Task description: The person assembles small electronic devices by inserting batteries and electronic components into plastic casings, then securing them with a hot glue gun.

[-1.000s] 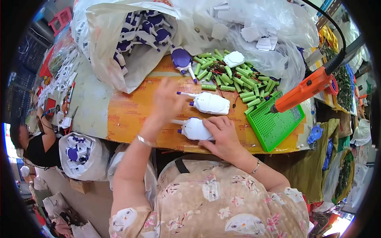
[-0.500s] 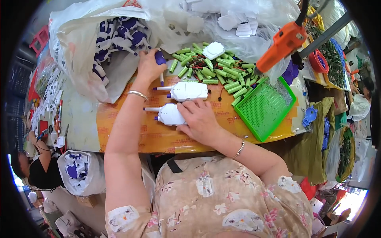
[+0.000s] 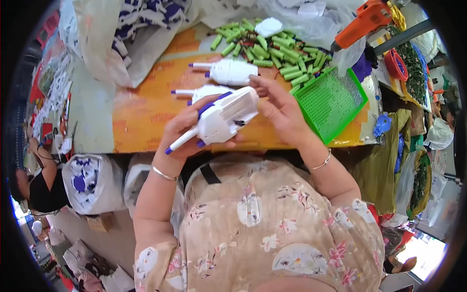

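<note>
My left hand [image 3: 183,127] is closed round a white and purple toy walkie-talkie [image 3: 221,121], held tilted above the table's front edge. Its stubby antenna points to the lower left. An open compartment on its upward face shows a small dark part inside. Close to the far end of that toy is my right hand [image 3: 282,111], fingers apart; whether a fingertip touches it I cannot tell. Behind the hands lie two more toy walkie-talkies, one white one [image 3: 233,72] in full view and another [image 3: 206,92] partly covered by my left hand and the held one.
Green battery cells [image 3: 287,53] with wires lie heaped at the back, a white piece [image 3: 268,27] on top. A green tray [image 3: 331,107] sits at right, below a hanging orange power screwdriver [image 3: 362,23]. A bag [image 3: 104,58] of purple-white toys stands back left. Another person's arm [image 3: 44,160] shows at far left.
My left hand has come back from the bag with a toy walkie-talkie. My right hand has let go of the nearer one on the table and risen beside the held toy. The view has shifted.
</note>
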Tool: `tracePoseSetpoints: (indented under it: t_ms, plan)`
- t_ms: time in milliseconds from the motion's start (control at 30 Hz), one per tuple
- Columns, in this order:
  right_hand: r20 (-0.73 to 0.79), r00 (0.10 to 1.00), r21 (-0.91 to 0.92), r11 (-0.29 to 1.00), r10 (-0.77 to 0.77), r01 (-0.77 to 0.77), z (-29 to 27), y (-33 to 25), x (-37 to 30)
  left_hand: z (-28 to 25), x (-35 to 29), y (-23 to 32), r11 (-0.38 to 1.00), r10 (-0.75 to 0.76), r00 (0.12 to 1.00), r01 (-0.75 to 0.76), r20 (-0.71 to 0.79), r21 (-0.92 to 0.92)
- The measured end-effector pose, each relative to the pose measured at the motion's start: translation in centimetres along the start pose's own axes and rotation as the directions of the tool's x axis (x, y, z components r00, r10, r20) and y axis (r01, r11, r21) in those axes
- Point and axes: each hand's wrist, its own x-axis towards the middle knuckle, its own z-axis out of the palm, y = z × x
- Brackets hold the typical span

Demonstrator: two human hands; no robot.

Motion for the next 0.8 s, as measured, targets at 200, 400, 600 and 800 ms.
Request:
tracePoseSetpoints:
  t_ms: [200, 400, 600, 800]
  plan:
    - [0.22, 0.883, 0.223, 0.859, 0.416, -0.46, -1.4, -0.5, -2.4, -1.2, -0.7, -3.2, 0.987, -0.105, 0.991, 0.094, -0.081, -0.132]
    - [0.099, 0.891, 0.258, 0.854, 0.442, -0.452, -2.5, 1.5, -5.3, -0.8, -3.5, -2.4, 0.968, -0.033, 0.972, 0.089, -0.231, 0.235]
    - [0.023, 0.922, 0.273, 0.885, 0.387, -0.378, -2.0, 1.7, -5.7, 0.2, -5.4, -3.5, 0.761, 0.222, 0.912, 0.058, -0.344, 0.646]
    - [0.027, 0.967, 0.228, 0.94, 0.255, -0.254, -2.0, 1.9, -5.1, 1.3, -4.9, -4.0, 0.549, 0.382, 0.864, 0.072, -0.327, 0.833]
